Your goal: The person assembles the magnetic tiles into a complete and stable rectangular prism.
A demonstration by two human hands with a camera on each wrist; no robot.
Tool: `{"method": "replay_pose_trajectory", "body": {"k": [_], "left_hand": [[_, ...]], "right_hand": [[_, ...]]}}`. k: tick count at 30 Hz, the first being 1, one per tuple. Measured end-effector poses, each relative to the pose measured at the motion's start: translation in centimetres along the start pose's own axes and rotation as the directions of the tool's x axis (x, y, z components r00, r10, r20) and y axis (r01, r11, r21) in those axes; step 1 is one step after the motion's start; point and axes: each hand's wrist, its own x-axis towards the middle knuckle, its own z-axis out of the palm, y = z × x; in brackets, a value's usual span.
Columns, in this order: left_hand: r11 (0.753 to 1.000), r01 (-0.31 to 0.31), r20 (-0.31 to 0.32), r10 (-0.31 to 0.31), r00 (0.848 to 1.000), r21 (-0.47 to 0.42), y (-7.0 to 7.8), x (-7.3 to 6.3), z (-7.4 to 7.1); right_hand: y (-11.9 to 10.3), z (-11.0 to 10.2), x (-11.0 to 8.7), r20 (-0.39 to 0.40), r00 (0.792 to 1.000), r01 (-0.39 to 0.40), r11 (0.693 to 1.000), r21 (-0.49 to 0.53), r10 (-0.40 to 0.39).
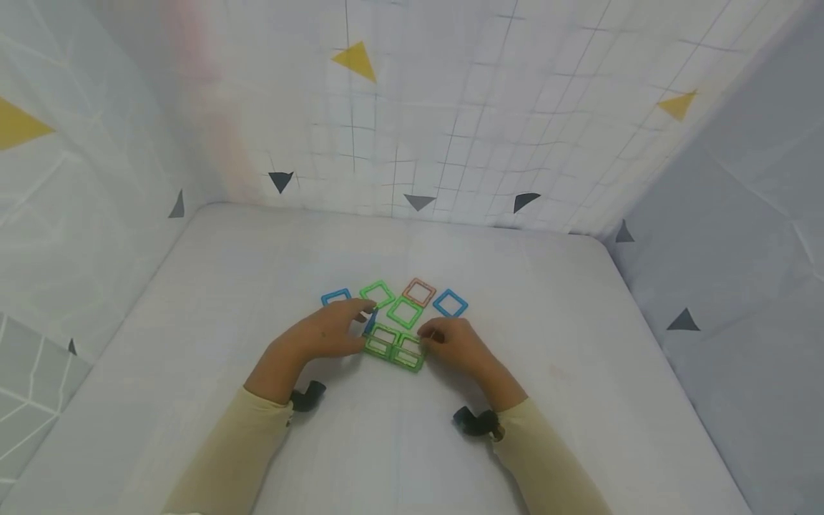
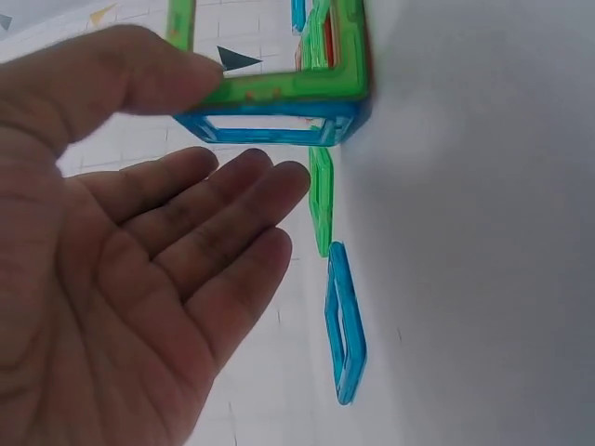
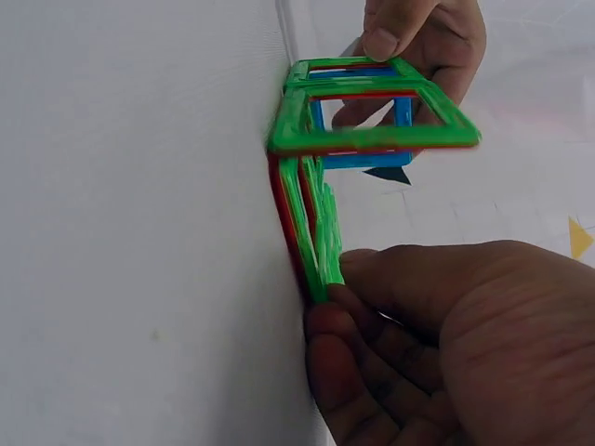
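Green square magnetic tile frames stand joined in a low box-like piece on the table, red edges showing along them in the right wrist view. A blue tile stands upright at the piece's left end. My left hand rests its thumb on a green tile, the other fingers loosely extended below the blue side, apart from it in the left wrist view. At the opposite end, my right hand pinches the edge of a green tile between thumb and fingers.
Behind the piece lie loose flat tile frames: a blue one partly behind the left hand, two green ones, a red one and another blue one. White walls enclose the white table behind and at both sides.
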Motion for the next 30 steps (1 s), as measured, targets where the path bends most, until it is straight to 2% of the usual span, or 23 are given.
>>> {"method": "replay_pose_trajectory", "body": {"k": [10, 13, 17, 21, 26, 30], "left_hand": [[1.0, -0.019, 0.001, 0.019, 1.0, 0.024, -0.1, -0.1, 0.0], [0.999, -0.021, 0.003, 0.021, 1.0, 0.024, -0.1, 0.0, 0.1], [0.999, -0.026, 0.004, 0.026, 1.0, 0.032, -0.1, 0.1, 0.3], [0.999, -0.032, 0.0, 0.032, 0.999, 0.033, 0.0, 0.1, 0.2], [0.999, -0.033, 0.002, 0.033, 0.999, 0.034, -0.1, 0.0, 0.2], [0.999, -0.037, 0.008, 0.037, 0.999, 0.031, -0.1, 0.0, 0.2]], "right_hand": [[-0.1, 0.1, 0.1, 0.082, 0.994, 0.067, 0.998, -0.01, -0.066], [-0.2, 0.2, 0.2, 0.039, 0.998, 0.049, 0.998, -0.03, -0.048], [-0.3, 0.5, 0.7, -0.076, 0.997, 0.017, 0.998, -0.063, -0.022], [-0.3, 0.9, 1.4, -0.141, 0.989, 0.037, 0.997, -0.066, -0.046], [-0.7, 1.3, 2.1, -0.11, 0.989, 0.089, 0.99, -0.107, -0.101], [-0.9, 1.4, 2.3, -0.076, 0.992, 0.09, 0.98, -0.177, -0.105]]}}
